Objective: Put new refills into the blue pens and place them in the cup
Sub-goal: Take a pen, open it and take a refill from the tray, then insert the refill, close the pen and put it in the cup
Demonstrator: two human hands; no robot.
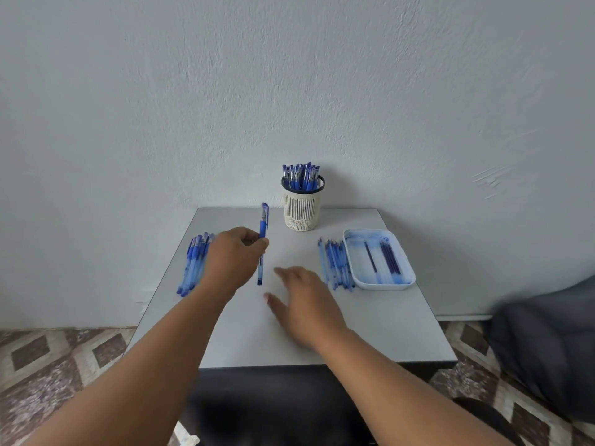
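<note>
My left hand (233, 257) pinches a blue capped pen (263, 233) near its middle and holds it upright above the grey table (370, 333), cap end up. My right hand (306, 304) hovers low over the table's middle with fingers spread and holds nothing. A cream slotted cup (302, 209) at the back centre holds several blue pens. A row of blue pens (194, 262) lies at the left, partly hidden by my left hand. Several refills (336, 263) lie at the right beside a white tray (354, 272).
The white tray holds a few dark refills (388, 257). The table stands against a pale wall. A dark cloth shape (547, 349) sits at the right, off the table. Patterned floor shows on both sides.
</note>
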